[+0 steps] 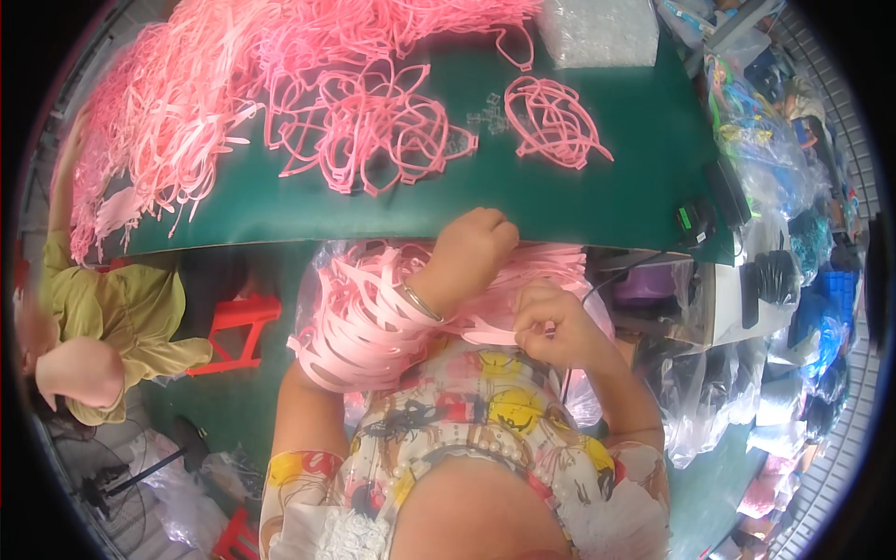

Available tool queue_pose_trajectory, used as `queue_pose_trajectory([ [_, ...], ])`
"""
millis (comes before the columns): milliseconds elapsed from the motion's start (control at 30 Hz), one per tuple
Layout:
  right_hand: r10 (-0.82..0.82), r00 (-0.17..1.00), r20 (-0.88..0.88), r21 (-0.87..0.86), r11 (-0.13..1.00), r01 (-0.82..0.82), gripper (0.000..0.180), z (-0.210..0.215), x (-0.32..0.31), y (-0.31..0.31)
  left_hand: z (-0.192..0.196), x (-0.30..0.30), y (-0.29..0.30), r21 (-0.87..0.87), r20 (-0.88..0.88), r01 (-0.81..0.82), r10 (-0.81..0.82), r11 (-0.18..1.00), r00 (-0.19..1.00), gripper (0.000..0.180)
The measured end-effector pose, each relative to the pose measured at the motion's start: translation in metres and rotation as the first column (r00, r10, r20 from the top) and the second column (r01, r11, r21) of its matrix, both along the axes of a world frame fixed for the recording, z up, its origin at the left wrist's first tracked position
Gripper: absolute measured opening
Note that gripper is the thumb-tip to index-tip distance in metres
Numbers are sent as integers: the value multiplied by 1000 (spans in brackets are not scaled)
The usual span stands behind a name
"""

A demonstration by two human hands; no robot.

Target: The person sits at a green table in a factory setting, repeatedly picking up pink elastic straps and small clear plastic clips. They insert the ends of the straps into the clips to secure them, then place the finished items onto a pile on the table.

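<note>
Left hand (471, 247) fisted, forearm threaded through flat pink plastic bands (359, 322), right hand (551, 322) apparently pinching one band's end

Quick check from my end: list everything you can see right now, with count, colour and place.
pink plastic bands: many, pink, looped over the left forearm and heaped in the lap
loose pink bands: big tangle, pink, on the table
table: one, dark green, ahead
clear bag: one, table's far edge
stool: one, red, floor left
co-worker: one, olive top, left
left hand: closed, at the table edge
right hand: pinching a pink band
</note>
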State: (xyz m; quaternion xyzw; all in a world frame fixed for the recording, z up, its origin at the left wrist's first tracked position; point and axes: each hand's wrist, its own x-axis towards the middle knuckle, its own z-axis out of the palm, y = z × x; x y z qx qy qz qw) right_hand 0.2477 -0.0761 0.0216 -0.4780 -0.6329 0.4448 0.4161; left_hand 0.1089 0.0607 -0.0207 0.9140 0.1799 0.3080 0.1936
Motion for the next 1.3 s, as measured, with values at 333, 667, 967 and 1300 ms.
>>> queue_pose_trajectory([
  [333,-57,992,111,70,996,49,7,16,3,1,41,-28,-33,-958,249,245,10,147,968,12],
  [667,-133,949,286,168,982,87,8,23,4,2,62,-43,-39,-955,138,168,-136,245,981,11],
  [967,-102,958,269,105,992,76,6,20,5,1,59,-50,-43,-791,94,167,-153,589,984,13],
  [1300,-45,999,-18,-182,982,41,4,7,9,4,60,-53,-51,-384,35,338,-352,859,935,29],
])
